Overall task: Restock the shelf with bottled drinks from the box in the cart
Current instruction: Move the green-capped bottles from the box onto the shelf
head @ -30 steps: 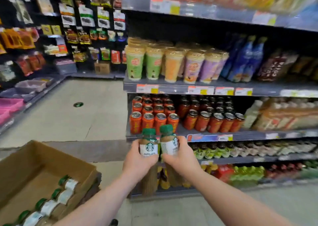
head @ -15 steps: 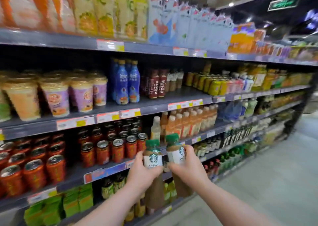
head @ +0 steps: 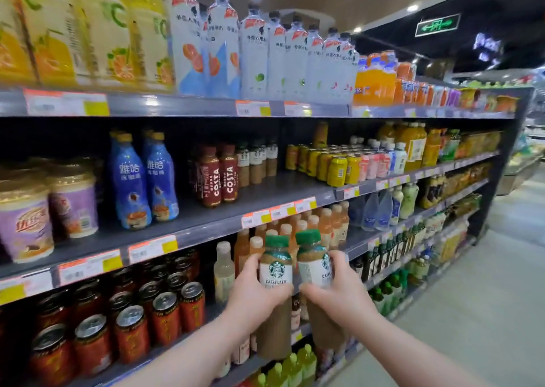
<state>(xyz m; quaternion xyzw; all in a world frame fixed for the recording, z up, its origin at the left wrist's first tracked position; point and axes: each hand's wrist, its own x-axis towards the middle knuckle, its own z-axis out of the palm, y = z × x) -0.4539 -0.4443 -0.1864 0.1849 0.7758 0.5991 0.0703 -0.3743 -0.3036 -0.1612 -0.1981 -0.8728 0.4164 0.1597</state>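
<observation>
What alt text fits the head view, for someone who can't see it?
The left hand grips the left latte bottle and the right hand the right latte bottle, both green-capped Starbucks, side by side before stocked drinks shelves. Similar bottles stand far back on the middle shelf, beside red Costa bottles.

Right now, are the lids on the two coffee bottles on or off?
On. The left bottle and right bottle, gripped by the left hand and right hand, both show green caps.

Supermkt drinks aisle: long shelving [head: 265, 193] w/ price tags [head: 152, 248], rows of bottles [head: 253, 59] & cans [head: 163, 317].
</observation>
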